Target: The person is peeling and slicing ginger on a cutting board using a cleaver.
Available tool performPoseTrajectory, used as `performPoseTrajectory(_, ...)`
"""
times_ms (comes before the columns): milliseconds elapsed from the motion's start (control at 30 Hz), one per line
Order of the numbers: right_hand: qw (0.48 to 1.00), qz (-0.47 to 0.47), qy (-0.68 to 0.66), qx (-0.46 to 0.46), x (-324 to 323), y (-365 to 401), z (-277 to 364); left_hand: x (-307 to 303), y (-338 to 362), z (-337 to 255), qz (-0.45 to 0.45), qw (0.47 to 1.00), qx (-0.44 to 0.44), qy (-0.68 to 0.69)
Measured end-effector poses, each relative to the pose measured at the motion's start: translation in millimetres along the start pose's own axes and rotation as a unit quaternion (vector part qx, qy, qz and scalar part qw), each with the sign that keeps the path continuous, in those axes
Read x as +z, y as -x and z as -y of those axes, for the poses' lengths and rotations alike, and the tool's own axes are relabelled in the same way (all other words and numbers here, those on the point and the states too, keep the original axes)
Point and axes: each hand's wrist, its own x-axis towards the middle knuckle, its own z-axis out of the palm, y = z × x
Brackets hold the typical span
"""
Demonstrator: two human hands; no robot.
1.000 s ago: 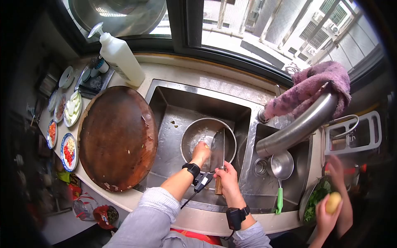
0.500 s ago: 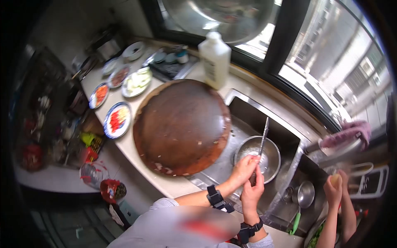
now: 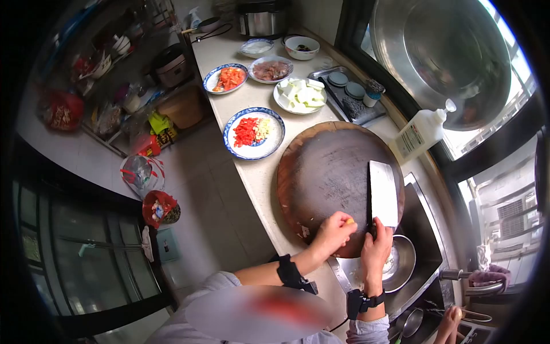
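Dark brown wood fills the middle of the view: a round chopping board (image 3: 332,172) lying flat on a pale counter (image 3: 256,175), its right edge reaching over the sink (image 3: 425,225).

The right hand (image 3: 376,247) is closed tightly around the handle of a cleaver (image 3: 382,194). The broad steel blade points away from the person and sits over the right part of the board, its flat side facing up. Whether the blade touches the wood cannot be told.

The left hand (image 3: 334,231) is just beside the right, at the near edge of the board. Its fingers are curled in around a small yellow-orange piece (image 3: 348,220) that peeks out at the fingertips; it is too small to identify. Both wrists wear black bands.

A steel bowl (image 3: 403,265) stands in the sink, just right of the right hand.

Beyond the board, a blue-rimmed plate (image 3: 254,133) holds chopped red and pale pieces. Farther back, a white plate (image 3: 301,94) carries pale chunks, with a metal tray (image 3: 348,94) beside it. A white pump bottle (image 3: 420,133) stands by the window, near the board's far right edge.

Another person's hand (image 3: 450,320) shows at the bottom right corner.
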Motion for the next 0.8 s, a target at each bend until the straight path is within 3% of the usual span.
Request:
performPoseTrajectory(33, 1.000, 0.008, 0.019, -0.007, 1, -3, 0, -9, 0, -2, 0.033, 0.991, -0.072, 0.106)
performPoseTrajectory(167, 0.997, -0.012, 0.061, -0.035, -1, -6, 11, -43, 5, -9, 0.035, 0.986, -0.069, 0.148)
performPoseTrajectory(233, 0.992, 0.024, 0.112, -0.044, -7, -5, 20, -55, 11, -13, 0.039, 0.984, -0.080, 0.157)
performPoseTrajectory(300, 0.976, 0.001, 0.197, -0.091, -13, -1, 31, -60, 16, -15, 0.052, 0.971, -0.103, 0.210)
performPoseTrajectory(367, 0.983, -0.049, 0.115, -0.136, -11, 2, 34, -57, 20, -15, 0.038, 0.970, -0.095, 0.219)
performPoseTrajectory(433, 0.986, -0.011, -0.088, -0.140, -12, 9, 46, -57, 27, -12, 0.022, 0.969, -0.103, 0.224)
performPoseTrajectory(500, 0.939, 0.097, -0.327, -0.050, -8, 17, 53, -48, 37, -17, 0.018, 0.974, -0.101, 0.200)
performPoseTrajectory(567, 0.896, 0.125, -0.426, -0.035, -6, 23, 55, -33, 40, -16, 0.018, 0.978, -0.091, 0.189)
performPoseTrajectory(633, 0.874, 0.135, -0.466, -0.031, -8, 24, 49, -25, 42, -13, 0.007, 0.984, -0.075, 0.158)
performPoseTrajectory(700, 0.897, 0.175, -0.398, -0.078, -10, 24, 40, -24, 46, -13, 0.022, 0.981, -0.088, 0.169)
performPoseTrajectory(800, 0.855, 0.163, -0.492, 0.002, -13, 26, 37, -24, 42, -18, 0.079, 0.971, -0.111, 0.195)
